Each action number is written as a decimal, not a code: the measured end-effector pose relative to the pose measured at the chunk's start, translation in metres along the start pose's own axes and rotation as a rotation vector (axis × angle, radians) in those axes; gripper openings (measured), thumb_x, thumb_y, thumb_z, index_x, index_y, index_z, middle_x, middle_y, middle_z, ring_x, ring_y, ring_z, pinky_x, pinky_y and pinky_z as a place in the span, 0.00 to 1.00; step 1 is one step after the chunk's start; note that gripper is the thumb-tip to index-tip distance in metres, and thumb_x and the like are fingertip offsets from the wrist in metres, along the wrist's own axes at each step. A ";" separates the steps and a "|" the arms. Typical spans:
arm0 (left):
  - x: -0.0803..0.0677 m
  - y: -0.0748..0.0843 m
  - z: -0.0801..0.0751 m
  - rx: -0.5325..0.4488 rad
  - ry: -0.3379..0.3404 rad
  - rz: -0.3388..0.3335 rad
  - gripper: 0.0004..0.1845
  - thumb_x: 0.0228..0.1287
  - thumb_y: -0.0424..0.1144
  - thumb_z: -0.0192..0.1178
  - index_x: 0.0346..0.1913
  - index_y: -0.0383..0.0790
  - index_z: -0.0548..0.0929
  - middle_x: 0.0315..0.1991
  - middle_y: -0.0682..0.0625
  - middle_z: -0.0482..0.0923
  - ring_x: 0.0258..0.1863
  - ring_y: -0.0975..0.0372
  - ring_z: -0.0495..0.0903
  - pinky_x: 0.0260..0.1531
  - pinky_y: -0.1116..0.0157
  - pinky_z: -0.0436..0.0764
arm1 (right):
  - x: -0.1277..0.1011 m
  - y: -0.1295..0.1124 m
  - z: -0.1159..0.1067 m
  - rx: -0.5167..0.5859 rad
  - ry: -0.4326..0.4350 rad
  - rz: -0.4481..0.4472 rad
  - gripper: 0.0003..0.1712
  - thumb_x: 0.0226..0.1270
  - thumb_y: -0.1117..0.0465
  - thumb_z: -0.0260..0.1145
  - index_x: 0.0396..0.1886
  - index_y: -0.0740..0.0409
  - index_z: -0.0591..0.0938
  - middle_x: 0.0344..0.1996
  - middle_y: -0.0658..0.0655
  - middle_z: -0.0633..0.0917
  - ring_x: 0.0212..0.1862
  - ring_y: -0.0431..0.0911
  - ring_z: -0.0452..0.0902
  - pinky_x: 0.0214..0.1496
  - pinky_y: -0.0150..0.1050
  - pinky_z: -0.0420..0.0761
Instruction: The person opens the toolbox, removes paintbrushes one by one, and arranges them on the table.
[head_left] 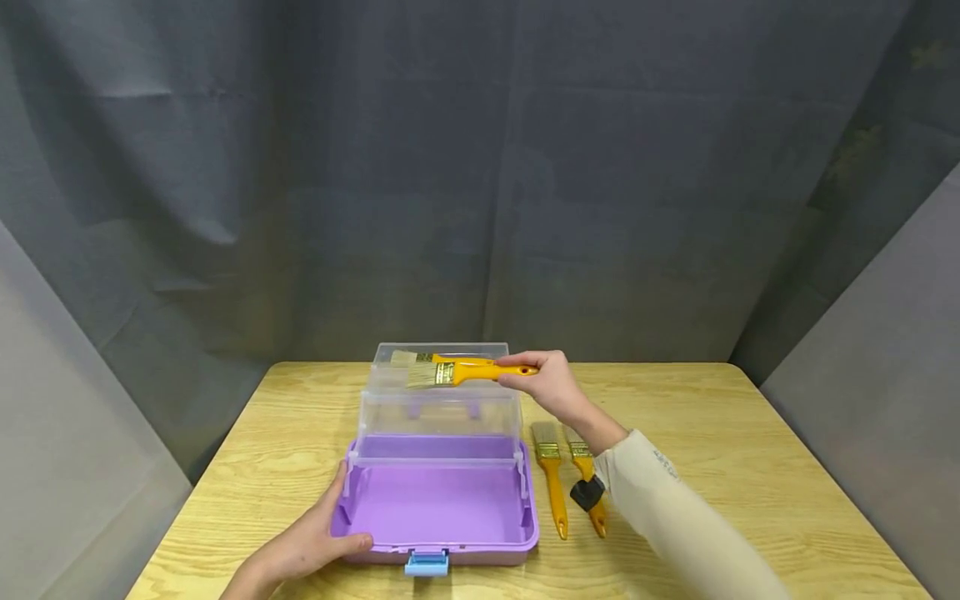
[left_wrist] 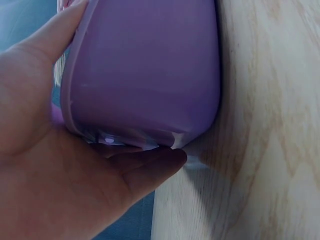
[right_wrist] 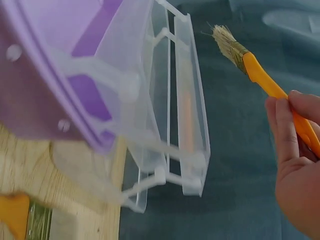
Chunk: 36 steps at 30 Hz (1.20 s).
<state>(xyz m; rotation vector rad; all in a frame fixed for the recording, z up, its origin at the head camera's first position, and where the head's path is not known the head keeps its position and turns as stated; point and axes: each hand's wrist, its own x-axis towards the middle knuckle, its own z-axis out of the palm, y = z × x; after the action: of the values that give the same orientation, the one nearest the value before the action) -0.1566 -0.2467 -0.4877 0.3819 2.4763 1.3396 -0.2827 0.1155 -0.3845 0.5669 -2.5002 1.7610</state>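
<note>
My left hand (head_left: 318, 533) holds a purple toolbox (head_left: 480, 547) by its front left corner, thumb over the rim; the left wrist view shows its fingers along the box's outer wall (left_wrist: 150, 65). Over the raised upper clear tray (head_left: 442, 344), my right hand (head_left: 551, 385) pinches a flat paintbrush (head_left: 474, 372) by its orange handle. Its bristles (right_wrist: 225, 40) point left in the head view. Behind it, another paintbrush (head_left: 403, 358) lies in that tray, partly hidden. The lower clear tray (head_left: 438, 417) hangs open above the box's purple bottom.
Two more orange-handled paintbrushes lie right of the box, one nearer it (head_left: 553, 483) and one farther right (head_left: 581, 458). A small black block (head_left: 587, 493) by the right cuff overlaps the latter. A blue latch (head_left: 427, 563) is at the front. Grey curtain (head_left: 480, 183) hangs behind the table.
</note>
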 end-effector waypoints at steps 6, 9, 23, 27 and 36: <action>-0.002 -0.003 0.000 -0.008 -0.006 -0.022 0.62 0.57 0.47 0.67 0.72 0.39 0.25 0.72 0.33 0.26 0.70 0.40 0.32 0.64 0.42 0.38 | -0.015 0.009 -0.024 0.046 0.024 0.029 0.19 0.58 0.63 0.71 0.49 0.66 0.83 0.46 0.62 0.84 0.44 0.49 0.81 0.44 0.36 0.81; -0.002 -0.004 0.000 -0.002 -0.006 -0.025 0.62 0.57 0.47 0.67 0.73 0.39 0.25 0.73 0.32 0.26 0.70 0.40 0.33 0.64 0.42 0.38 | -0.024 0.016 -0.036 0.062 0.037 0.034 0.20 0.57 0.63 0.71 0.49 0.68 0.82 0.46 0.64 0.84 0.42 0.46 0.81 0.43 0.34 0.81; -0.002 -0.005 -0.001 -0.011 -0.014 0.004 0.62 0.57 0.46 0.67 0.73 0.41 0.25 0.73 0.33 0.26 0.70 0.40 0.33 0.63 0.41 0.38 | -0.069 0.075 -0.097 0.349 0.004 0.140 0.25 0.60 0.70 0.67 0.55 0.79 0.73 0.41 0.53 0.86 0.43 0.43 0.83 0.48 0.36 0.80; -0.002 -0.005 0.000 0.000 -0.008 0.005 0.62 0.57 0.47 0.67 0.73 0.41 0.25 0.73 0.33 0.26 0.70 0.40 0.33 0.64 0.42 0.39 | -0.082 0.094 -0.113 0.328 0.003 0.165 0.25 0.62 0.69 0.65 0.56 0.79 0.73 0.42 0.53 0.85 0.44 0.43 0.82 0.49 0.37 0.79; -0.002 -0.007 0.000 0.007 -0.003 -0.007 0.62 0.56 0.47 0.68 0.73 0.40 0.25 0.73 0.33 0.26 0.70 0.40 0.34 0.64 0.42 0.39 | -0.108 0.122 -0.145 0.335 0.017 0.198 0.22 0.63 0.71 0.63 0.55 0.79 0.74 0.41 0.50 0.84 0.44 0.43 0.83 0.49 0.38 0.79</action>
<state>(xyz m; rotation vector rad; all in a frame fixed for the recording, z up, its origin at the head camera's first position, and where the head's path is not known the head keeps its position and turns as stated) -0.1552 -0.2506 -0.4933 0.3765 2.4779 1.3273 -0.2464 0.3140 -0.4681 0.3192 -2.3333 2.2679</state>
